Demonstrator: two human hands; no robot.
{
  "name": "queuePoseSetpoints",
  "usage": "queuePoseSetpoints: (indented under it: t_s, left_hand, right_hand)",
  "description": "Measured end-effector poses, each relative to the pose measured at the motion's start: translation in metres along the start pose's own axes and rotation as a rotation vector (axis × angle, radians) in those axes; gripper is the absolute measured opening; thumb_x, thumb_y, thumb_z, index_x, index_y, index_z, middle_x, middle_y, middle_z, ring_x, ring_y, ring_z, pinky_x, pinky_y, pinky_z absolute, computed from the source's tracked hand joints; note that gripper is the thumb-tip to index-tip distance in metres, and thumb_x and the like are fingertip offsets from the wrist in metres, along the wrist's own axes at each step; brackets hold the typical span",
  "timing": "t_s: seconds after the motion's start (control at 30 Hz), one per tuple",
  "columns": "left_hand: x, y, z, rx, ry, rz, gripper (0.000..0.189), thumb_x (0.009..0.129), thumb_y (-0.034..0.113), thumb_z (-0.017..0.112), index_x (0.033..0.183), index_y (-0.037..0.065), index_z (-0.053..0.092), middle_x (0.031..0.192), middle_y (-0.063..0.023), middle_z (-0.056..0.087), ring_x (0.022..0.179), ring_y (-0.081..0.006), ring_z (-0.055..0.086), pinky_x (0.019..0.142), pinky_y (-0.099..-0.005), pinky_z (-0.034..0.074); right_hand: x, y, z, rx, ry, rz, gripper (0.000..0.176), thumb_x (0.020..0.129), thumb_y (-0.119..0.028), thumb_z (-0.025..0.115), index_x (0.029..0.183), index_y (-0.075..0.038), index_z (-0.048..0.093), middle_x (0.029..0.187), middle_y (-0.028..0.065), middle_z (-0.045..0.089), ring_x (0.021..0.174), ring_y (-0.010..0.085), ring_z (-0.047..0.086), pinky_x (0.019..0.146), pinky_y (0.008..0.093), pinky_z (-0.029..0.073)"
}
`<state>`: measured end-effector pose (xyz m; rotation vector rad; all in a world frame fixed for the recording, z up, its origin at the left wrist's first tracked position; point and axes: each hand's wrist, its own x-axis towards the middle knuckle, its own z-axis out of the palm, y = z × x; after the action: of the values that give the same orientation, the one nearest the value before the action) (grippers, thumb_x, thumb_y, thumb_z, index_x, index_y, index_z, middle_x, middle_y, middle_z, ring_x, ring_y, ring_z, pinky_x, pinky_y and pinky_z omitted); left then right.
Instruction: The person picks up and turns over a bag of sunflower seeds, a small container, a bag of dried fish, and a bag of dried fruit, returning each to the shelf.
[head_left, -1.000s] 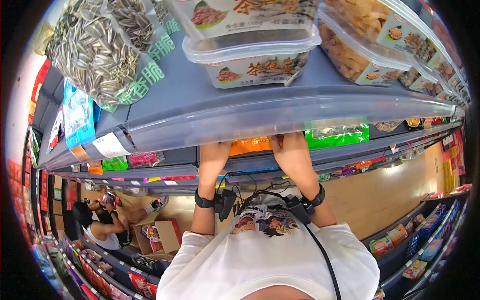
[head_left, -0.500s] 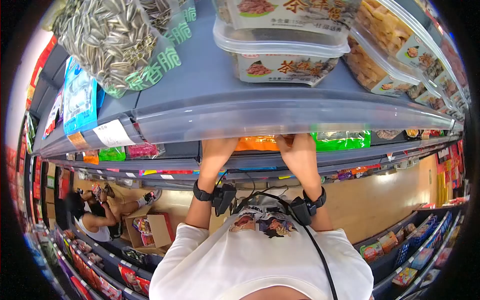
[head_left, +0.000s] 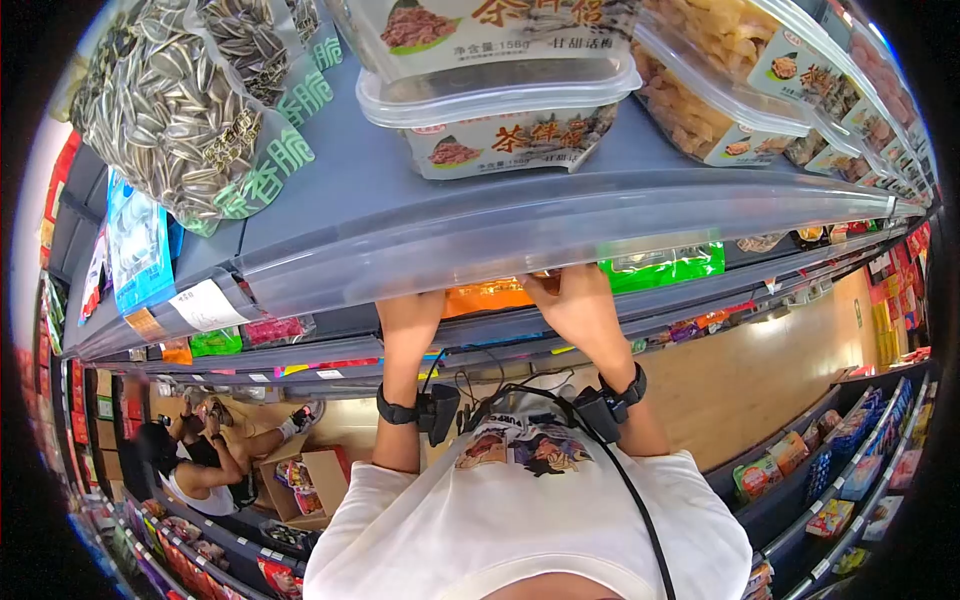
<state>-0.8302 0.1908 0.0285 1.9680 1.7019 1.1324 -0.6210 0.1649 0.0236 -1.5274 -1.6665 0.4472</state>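
Note:
Both my hands reach under the clear front strip (head_left: 560,215) of the upper shelf, onto the shelf below. My left hand (head_left: 410,318) is at the left edge of an orange snack packet (head_left: 487,297); its fingers are hidden under the strip. My right hand (head_left: 580,310) is at the packet's right end, with thumb and fingers bent in and closed on it, though the fingertips are partly covered. A green snack packet (head_left: 665,268) lies just right of my right hand.
Above stand plastic tubs (head_left: 510,140) and bags of sunflower seeds (head_left: 165,120). A price label (head_left: 208,303) hangs on the strip. Behind me at left, a person (head_left: 195,470) sits near an open carton (head_left: 310,485). Stocked shelves (head_left: 830,480) stand at right.
The view has shifted, so the tubs and seed bags sit further left and my hands slightly left and lower. Both hands stay at the orange packet.

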Motion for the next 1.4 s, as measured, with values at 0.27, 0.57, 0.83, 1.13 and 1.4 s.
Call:
queuePoseSetpoints:
  t_s: [0.27,0.57,0.83,1.13,1.4]
  left_hand:
    - [-0.002,-0.014,0.005,-0.027,0.017,0.004,0.037,0.088,0.027,0.062,0.113,0.000,0.059,0.109,-0.0234,0.063,0.104,-0.0423,0.058,0.089,-0.0421,0.044]
    - [-0.003,-0.005,0.008,0.025,0.164,0.019,0.026,0.082,0.017,0.063,0.100,-0.001,0.064,0.096,-0.0228,0.065,0.092,-0.0421,0.060,0.082,-0.0442,0.046]
    - [-0.002,-0.010,0.009,0.074,0.154,0.001,0.029,0.082,0.020,0.062,0.103,0.000,0.063,0.098,-0.0230,0.064,0.095,-0.0436,0.059,0.083,-0.0450,0.046]
    - [-0.003,-0.009,0.009,0.067,0.180,0.044,0.024,0.081,0.022,0.062,0.094,0.002,0.065,0.084,-0.0205,0.064,0.079,-0.0418,0.060,0.071,-0.0477,0.047]
    - [-0.001,-0.014,0.011,0.017,0.176,0.072,0.025,0.080,0.019,0.064,0.100,0.002,0.065,0.090,-0.0204,0.065,0.083,-0.0415,0.060,0.074,-0.0463,0.048]
  right_hand:
    - [-0.006,-0.007,-0.010,-0.092,0.132,-0.122,0.041,0.080,-0.020,0.071,0.108,0.005,0.054,0.092,0.0250,0.062,0.081,0.0411,0.062,0.070,0.0459,0.051]
    - [0.017,0.095,-0.117,-0.383,0.590,-0.014,0.036,0.080,-0.014,0.065,0.109,0.005,0.056,0.107,0.0277,0.057,0.098,0.0476,0.053,0.088,0.0492,0.043]
    - [0.039,0.146,-0.156,-0.195,0.230,0.066,0.028,0.080,-0.016,0.064,0.101,0.003,0.063,0.092,0.0219,0.067,0.086,0.0375,0.062,0.079,0.0398,0.048]
    - [0.037,0.162,-0.154,-0.043,0.187,0.121,0.032,0.086,-0.018,0.058,0.107,0.006,0.060,0.102,0.0204,0.066,0.095,0.0303,0.060,0.087,0.0369,0.044]
    - [0.036,0.150,-0.156,-0.210,0.092,0.203,0.042,0.092,-0.026,0.054,0.121,0.004,0.055,0.117,0.0230,0.061,0.111,0.0343,0.055,0.097,0.0366,0.039]
